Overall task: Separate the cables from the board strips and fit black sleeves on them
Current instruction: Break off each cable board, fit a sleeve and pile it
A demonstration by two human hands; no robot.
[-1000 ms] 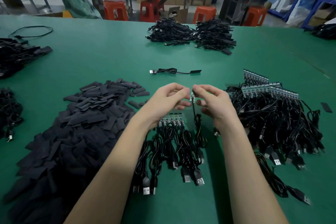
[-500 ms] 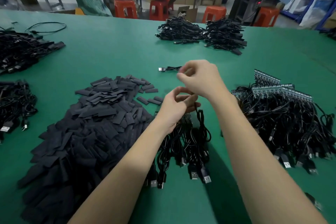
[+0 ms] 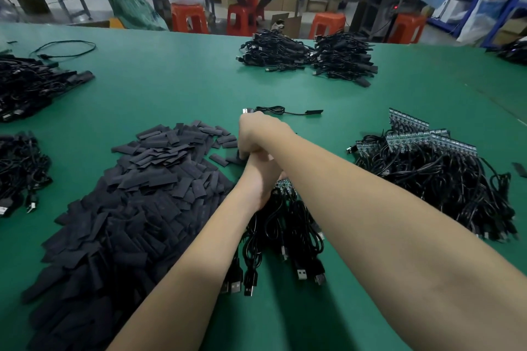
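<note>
- We see the sleeves (image 3: 128, 208) heaped on the mat's (image 3: 176, 88) left.
- Our right hand (image 3: 261, 134) crosses to the heap's edge, fingers curled down; its hold we cannot tell.
- Our left hand (image 3: 261, 179) is mostly hidden beneath that arm; grip unclear.
- Cables (image 3: 285, 225) on a strip lie below.
- More strips (image 3: 427, 139) lie right.

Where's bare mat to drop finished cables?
Free: the wide green mat between the sleeve pile and the two far cable heaps; also mat right of the lone sleeved cable. Crowded: near centre, where both arms cross over the strip cables, and the board-strip heap.
</note>
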